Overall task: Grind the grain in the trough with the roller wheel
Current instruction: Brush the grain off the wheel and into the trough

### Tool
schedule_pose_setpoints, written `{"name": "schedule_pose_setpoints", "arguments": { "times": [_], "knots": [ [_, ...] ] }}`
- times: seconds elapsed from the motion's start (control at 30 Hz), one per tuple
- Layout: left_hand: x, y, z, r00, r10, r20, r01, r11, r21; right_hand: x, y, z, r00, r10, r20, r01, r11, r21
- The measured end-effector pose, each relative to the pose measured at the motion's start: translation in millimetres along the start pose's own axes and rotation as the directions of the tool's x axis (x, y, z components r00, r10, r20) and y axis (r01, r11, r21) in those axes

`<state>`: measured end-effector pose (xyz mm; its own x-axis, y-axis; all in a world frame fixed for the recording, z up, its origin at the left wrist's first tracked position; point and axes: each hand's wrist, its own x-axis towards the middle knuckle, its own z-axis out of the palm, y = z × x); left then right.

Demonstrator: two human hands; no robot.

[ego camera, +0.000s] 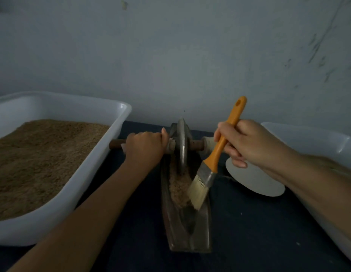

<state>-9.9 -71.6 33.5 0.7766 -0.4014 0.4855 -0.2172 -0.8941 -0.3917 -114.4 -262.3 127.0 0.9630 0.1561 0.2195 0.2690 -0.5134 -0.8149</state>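
Left of the upright grey metal roller wheel (181,147), the left hand (145,147) grips its brown axle (116,144). Right of it, the right hand (247,143) pinches an orange-handled paintbrush (213,160), bristles on tan grain (177,185) inside the narrow dark metal trough (187,228), white plastic tubs (58,107) flanking closely.

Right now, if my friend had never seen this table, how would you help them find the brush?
Start at the big white tub of ground grain on the left, then move right to the narrow metal trough with the roller wheel standing in it. The paintbrush is just right of the wheel, held by the right hand, its pale bristles down in the trough. Its orange handle is the only brightly coloured thing here.
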Motion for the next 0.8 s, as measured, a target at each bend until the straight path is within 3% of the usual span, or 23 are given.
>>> {"name": "schedule_pose_setpoints", "arguments": {
  "times": [0.1, 0.2, 0.27, 0.4, 0.6, 0.7, 0.8],
  "knots": [
    [-3, -2, -4, 1.000, 0.010, 0.028, -0.009, 1.000, -0.017, -12, 3, -4, 0.999, 0.036, -0.040, -0.036, 0.999, 0.006],
    [-11, -3, -10, 1.000, -0.002, 0.015, 0.003, 0.997, -0.078, -12, -5, -27, 0.957, 0.100, -0.273, -0.024, 0.963, 0.268],
    [-18, -1, -17, 0.997, -0.052, -0.051, 0.041, 0.978, -0.206, -10, -13, -48, 0.911, 0.120, -0.395, 0.044, 0.923, 0.382],
    [-30, 3, -32, 0.973, -0.178, -0.144, 0.091, 0.878, -0.469, -2, -12, -66, 0.871, 0.094, -0.482, 0.105, 0.923, 0.370],
    [-54, 5, -39, 0.968, -0.203, -0.146, 0.085, 0.817, -0.571, 29, 8, -58, 0.866, 0.077, -0.494, 0.071, 0.959, 0.273],
    [-69, 5, -44, 0.974, -0.157, -0.166, 0.039, 0.830, -0.557, 53, 18, -43, 0.902, 0.064, -0.427, 0.015, 0.984, 0.179],
    [-82, 6, -47, 0.963, -0.213, -0.167, 0.068, 0.789, -0.611, 76, 21, -22, 0.956, 0.025, -0.293, -0.015, 0.999, 0.034]
  ]
}}
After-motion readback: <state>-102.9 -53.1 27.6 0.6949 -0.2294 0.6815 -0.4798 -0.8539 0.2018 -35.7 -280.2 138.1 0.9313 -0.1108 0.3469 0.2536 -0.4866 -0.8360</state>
